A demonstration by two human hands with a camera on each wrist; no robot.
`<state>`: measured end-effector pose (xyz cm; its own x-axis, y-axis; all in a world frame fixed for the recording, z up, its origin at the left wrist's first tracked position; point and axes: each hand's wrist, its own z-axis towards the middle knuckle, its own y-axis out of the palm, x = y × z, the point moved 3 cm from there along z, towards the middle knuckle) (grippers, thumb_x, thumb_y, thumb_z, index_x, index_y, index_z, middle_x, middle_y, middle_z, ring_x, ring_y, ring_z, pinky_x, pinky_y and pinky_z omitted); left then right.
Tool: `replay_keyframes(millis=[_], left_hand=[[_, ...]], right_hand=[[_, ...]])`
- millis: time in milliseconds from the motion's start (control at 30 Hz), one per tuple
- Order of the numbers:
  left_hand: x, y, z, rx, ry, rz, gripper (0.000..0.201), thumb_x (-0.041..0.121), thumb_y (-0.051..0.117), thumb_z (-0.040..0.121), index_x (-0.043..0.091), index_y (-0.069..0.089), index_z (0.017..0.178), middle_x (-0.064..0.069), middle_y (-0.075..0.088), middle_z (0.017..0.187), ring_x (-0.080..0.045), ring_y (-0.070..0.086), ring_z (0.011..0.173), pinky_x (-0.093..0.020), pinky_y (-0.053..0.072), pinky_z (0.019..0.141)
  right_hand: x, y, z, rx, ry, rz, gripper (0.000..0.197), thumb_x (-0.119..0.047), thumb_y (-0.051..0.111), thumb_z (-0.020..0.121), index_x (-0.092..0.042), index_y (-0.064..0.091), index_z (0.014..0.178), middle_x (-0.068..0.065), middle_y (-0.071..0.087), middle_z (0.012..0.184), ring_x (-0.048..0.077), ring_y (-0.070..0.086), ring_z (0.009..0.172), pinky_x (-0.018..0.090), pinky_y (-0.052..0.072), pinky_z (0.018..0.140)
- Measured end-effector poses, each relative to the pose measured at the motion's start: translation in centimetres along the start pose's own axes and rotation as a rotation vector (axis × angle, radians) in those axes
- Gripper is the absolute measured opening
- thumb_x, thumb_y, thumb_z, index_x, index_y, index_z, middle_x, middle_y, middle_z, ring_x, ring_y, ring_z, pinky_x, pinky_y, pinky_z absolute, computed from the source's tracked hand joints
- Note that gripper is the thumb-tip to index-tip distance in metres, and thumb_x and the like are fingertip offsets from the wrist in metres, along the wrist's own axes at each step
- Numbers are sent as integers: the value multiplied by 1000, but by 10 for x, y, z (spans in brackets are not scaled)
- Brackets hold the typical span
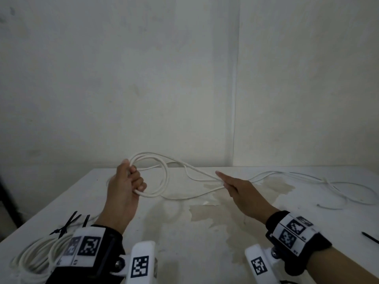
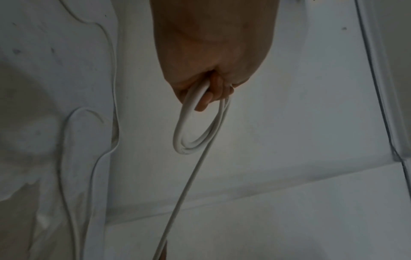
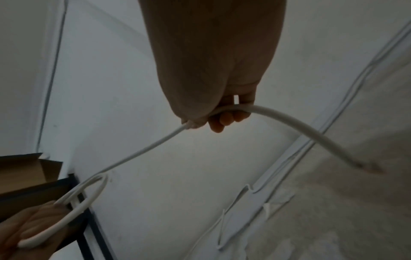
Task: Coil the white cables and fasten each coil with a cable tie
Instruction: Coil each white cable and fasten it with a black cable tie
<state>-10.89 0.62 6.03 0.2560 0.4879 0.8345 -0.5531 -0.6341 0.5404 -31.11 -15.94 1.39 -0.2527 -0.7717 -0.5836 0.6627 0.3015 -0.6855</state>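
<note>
My left hand (image 1: 131, 179) grips a small coil of white cable (image 1: 164, 177) held above the table; the coil (image 2: 195, 133) hangs from its curled fingers in the left wrist view. From the coil the cable runs right to my right hand (image 1: 227, 182), whose fingers curl around the strand (image 3: 235, 109) while the forefinger points out. The left hand (image 3: 33, 227) with the coil shows low left in the right wrist view. The rest of the cable (image 1: 307, 177) trails loosely over the right of the table. Black cable ties (image 1: 69, 223) lie at the near left.
A finished-looking bundle of white cable (image 1: 39, 255) lies at the near left corner of the white table (image 1: 205, 232). A dark thin object (image 1: 370, 237) lies at the right edge. A cardboard box (image 3: 26, 168) stands beyond the table's left side. The wall is close behind.
</note>
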Motion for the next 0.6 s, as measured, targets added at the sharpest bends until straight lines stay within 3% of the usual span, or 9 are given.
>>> replay_keyframes(millis=[100,167,200,233,267,300,367,467,600], left_hand=[[8,-13,8,58,53,-11,36,27,35,99,17,35,64,12,27,35,-3,23,30,-12,25,33],[10,-15,10,78,89,21,35,27,36,98,17,36,64,12,27,36,-3,23,31,-12,26,34],[11,-15,10,83,103,42,35,27,37,98,18,36,64,13,28,37,-3,24,32,-12,26,35],[11,-12,10,87,115,62,35,28,37,98,18,36,64,13,29,37,-3,24,33,-13,26,35],[11,-10,10,94,129,79,35,27,38,97,18,36,64,13,29,38,-4,24,34,-14,27,36],[11,-8,10,102,143,97,35,27,38,97,19,36,63,13,29,38,-4,24,35,-15,27,37],[11,-5,11,119,168,136,36,26,38,97,20,35,62,13,30,39,-4,24,36,-17,26,40],[6,-1,11,131,172,205,35,25,39,97,19,37,62,13,30,38,-4,24,36,-21,26,45],[-1,3,6,131,176,317,35,25,39,97,17,39,63,8,33,46,-2,28,34,-23,28,49]], right_hand=[[8,7,0,51,-13,-55,38,-12,35,99,-15,44,136,-27,41,79,-19,50,73,0,34,72],[10,18,2,-10,-52,-149,36,-11,35,99,-13,47,133,-6,61,107,1,58,99,7,34,86],[9,25,2,-30,-88,-226,35,-6,38,97,-11,50,130,6,61,115,18,59,106,20,40,91],[8,32,3,-24,-165,-320,35,-1,44,93,-9,56,124,14,64,108,26,63,97,28,47,83],[4,37,2,-28,-207,-376,32,-1,50,86,-10,63,113,12,66,91,25,67,79,27,51,65],[-1,40,1,-12,-249,-421,26,-9,52,81,-14,68,101,5,64,76,20,65,63,22,48,49],[-17,44,-3,35,-391,-534,24,-25,43,80,-22,66,87,-5,57,62,12,57,47,18,35,33],[-40,50,-13,45,-545,-607,22,-29,41,80,-25,62,78,-7,52,56,12,51,42,16,23,34],[-62,54,-21,81,-692,-629,24,-28,42,82,-25,64,75,-8,52,56,11,48,43,18,24,36]])
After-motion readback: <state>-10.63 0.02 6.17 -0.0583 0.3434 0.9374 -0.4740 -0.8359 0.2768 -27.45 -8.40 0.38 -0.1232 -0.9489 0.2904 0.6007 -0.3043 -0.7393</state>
